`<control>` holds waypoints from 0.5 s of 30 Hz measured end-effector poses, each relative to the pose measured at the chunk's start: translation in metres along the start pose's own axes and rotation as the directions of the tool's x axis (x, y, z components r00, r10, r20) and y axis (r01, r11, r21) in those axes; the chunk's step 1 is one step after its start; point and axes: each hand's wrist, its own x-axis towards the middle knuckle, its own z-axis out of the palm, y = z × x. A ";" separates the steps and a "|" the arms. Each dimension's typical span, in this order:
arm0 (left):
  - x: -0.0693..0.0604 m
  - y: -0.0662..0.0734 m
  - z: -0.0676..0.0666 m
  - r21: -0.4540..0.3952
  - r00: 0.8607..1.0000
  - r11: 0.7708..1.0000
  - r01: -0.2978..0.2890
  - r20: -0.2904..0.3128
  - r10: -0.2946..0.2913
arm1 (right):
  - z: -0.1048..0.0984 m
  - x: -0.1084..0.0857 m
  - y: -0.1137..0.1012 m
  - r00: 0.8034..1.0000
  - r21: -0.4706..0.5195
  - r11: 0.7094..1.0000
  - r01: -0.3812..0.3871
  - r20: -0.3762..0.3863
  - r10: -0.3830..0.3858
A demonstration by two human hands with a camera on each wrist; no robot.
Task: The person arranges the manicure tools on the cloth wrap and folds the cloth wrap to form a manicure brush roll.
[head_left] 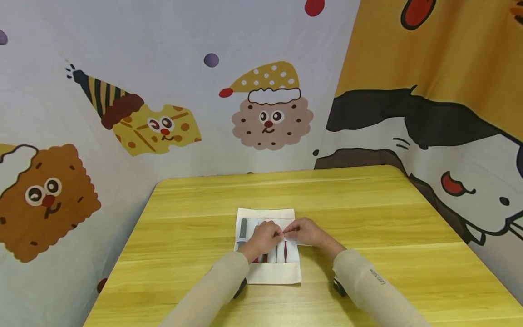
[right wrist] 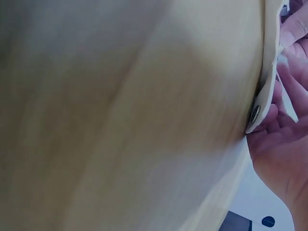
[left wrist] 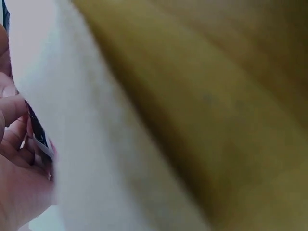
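Together, two bare hands work over a pale case (head_left: 273,274) lying unfolded on a wood-grain surface (head_left: 184,256), a row of slim tools lined up lengthwise across it. Left hand (head_left: 265,237) and right hand (head_left: 305,232) meet fingertip to fingertip toward the case's right side, just above a slender red tool (head_left: 285,252). Both appear to pinch the case's white lining there; whether a tool's end is caught too is hidden by the fingers. A broader grey tool (head_left: 243,228) lies at the left side of the row, and a metal snap (right wrist: 255,114) shows on a pale flap beside the right hand in the right wrist view. By its look, the case is soft and light, apt to wrinkle or skid if tugged, and best steadied by its edge or the broad near flap. The red tool looks light and stiff, perhaps slick; mid-handle seems the surest hold, with its narrow ends treated as delicate. Pale sleeves cover both forearms.
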 end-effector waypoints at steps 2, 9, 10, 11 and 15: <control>0.000 0.001 -0.002 0.016 1.000 1.000 0.005 -0.003 -0.005 | -0.002 -0.001 0.001 0.999 0.000 1.000 0.004 -0.042 -0.004; 0.002 -0.009 -0.031 -0.046 0.997 0.999 0.017 -0.080 -0.021 | -0.018 -0.017 0.005 0.982 0.000 0.996 -0.085 -0.171 0.084; 0.003 -0.014 -0.038 -0.062 0.995 0.998 0.024 -0.097 -0.030 | -0.021 -0.021 0.005 0.980 -0.001 0.994 -0.105 -0.172 0.103; 0.003 -0.019 -0.045 -0.071 0.993 0.997 0.031 -0.112 -0.039 | -0.024 -0.025 0.005 0.979 -0.008 0.993 -0.120 -0.164 0.117; 0.007 -0.044 -0.066 -0.045 0.985 0.994 0.101 -0.138 -0.106 | -0.029 -0.037 0.002 0.971 -0.037 0.981 -0.193 -0.149 0.185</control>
